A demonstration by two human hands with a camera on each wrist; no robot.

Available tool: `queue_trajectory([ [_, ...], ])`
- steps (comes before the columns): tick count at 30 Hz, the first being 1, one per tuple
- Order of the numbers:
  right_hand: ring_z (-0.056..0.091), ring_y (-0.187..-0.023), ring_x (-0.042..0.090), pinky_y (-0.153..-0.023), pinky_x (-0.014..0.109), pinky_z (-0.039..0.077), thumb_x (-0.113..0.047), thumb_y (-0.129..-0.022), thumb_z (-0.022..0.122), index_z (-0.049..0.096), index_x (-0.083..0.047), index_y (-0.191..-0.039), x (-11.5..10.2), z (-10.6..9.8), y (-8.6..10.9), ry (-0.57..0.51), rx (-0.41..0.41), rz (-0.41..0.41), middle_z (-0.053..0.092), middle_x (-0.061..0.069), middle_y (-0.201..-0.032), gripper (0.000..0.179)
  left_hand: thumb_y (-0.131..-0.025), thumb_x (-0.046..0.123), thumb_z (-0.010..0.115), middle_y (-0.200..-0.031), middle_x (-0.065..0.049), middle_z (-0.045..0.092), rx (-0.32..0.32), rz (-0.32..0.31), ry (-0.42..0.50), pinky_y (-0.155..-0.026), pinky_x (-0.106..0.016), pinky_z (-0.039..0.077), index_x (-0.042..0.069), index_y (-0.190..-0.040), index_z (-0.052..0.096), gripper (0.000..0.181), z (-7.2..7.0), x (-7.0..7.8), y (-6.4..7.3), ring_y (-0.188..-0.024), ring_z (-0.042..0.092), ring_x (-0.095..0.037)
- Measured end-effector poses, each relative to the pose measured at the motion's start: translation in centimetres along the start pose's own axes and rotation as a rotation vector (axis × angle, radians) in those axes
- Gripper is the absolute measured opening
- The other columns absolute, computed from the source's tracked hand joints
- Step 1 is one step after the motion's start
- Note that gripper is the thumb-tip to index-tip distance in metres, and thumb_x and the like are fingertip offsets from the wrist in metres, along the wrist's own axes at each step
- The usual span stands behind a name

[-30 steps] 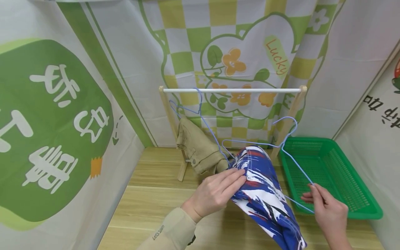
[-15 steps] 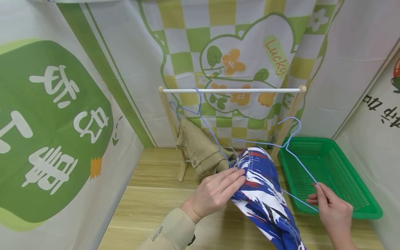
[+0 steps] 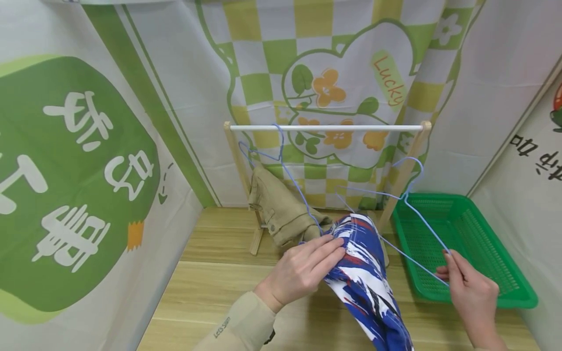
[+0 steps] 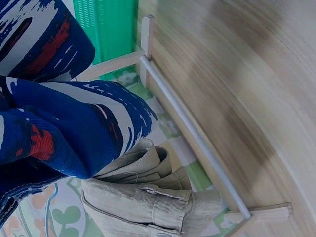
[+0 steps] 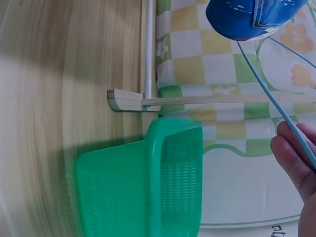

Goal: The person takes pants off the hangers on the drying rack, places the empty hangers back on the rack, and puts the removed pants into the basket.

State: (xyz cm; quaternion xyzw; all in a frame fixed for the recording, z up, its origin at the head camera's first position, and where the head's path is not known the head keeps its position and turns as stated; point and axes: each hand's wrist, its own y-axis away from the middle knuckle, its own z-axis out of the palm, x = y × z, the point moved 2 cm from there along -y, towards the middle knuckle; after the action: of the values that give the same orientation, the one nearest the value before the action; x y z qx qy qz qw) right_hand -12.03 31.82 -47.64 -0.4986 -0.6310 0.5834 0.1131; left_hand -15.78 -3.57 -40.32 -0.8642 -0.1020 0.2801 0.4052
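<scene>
Left hand [image 3: 305, 268] has its fingers laid across and gripping the blue printed garment [image 3: 364, 258], thumb hidden, apparently to hold it clear of the tabletop [image 3: 197, 287]. Right hand [image 3: 474, 292] pinches the wire hanger [image 3: 414, 262] near a lower corner, presumably for control. Garment lies between both sets of fingers: folded, creased fabric. Beyond the right fingers: perforated green basket [image 5: 113, 187], apparently plastic.
</scene>
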Motion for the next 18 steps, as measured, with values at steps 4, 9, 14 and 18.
queue_trajectory([
  [4,0.053,-0.081,-0.029,-0.066,-0.004,0.043,0.005,-0.093,0.069,0.075,0.011,-0.105,-0.2,0.2,-0.4,0.001,0.012,-0.026,0.068,0.023,-0.066,0.015,-0.095,0.002,0.052,-0.129,-0.013,0.07,-0.006,0.01,-0.012,-0.1,-0.034,0.056,0.002,-0.125,0.07,0.034,0.3,0.0,0.0,-0.113,0.07,-0.026],
  [9,0.053,-0.083,-0.029,-0.066,-0.004,0.043,0.005,-0.093,0.069,0.075,0.011,-0.105,-0.5,0.5,-1.3,0.006,0.025,-0.044,0.069,0.025,-0.068,0.015,-0.096,0.002,0.051,-0.127,-0.012,0.071,-0.026,0.008,-0.027,-0.099,-0.034,0.057,0.003,-0.123,0.071,0.033,0.7,0.2,0.1,-0.112,0.071,-0.026],
  [14,0.052,-0.086,-0.029,-0.07,-0.004,0.043,0.008,-0.092,0.068,0.075,0.011,-0.107,-1.2,0.8,-2.8,0.013,0.017,-0.055,0.07,0.026,-0.072,0.017,-0.095,0.002,0.049,-0.126,-0.01,0.072,-0.065,-0.004,-0.05,-0.097,-0.033,0.058,0.004,-0.123,0.071,0.035,1.0,0.4,0.4,-0.109,0.072,-0.025],
  [18,0.05,-0.087,-0.031,-0.066,-0.004,0.042,0.008,-0.091,0.069,0.075,0.009,-0.108,-1.6,1.2,-4.1,0.032,0.004,-0.06,0.071,0.023,-0.072,0.018,-0.094,0.002,0.047,-0.125,-0.009,0.072,-0.087,-0.015,-0.054,-0.097,-0.032,0.057,0.005,-0.122,0.072,0.037,1.3,0.4,0.7,-0.108,0.072,-0.024],
])
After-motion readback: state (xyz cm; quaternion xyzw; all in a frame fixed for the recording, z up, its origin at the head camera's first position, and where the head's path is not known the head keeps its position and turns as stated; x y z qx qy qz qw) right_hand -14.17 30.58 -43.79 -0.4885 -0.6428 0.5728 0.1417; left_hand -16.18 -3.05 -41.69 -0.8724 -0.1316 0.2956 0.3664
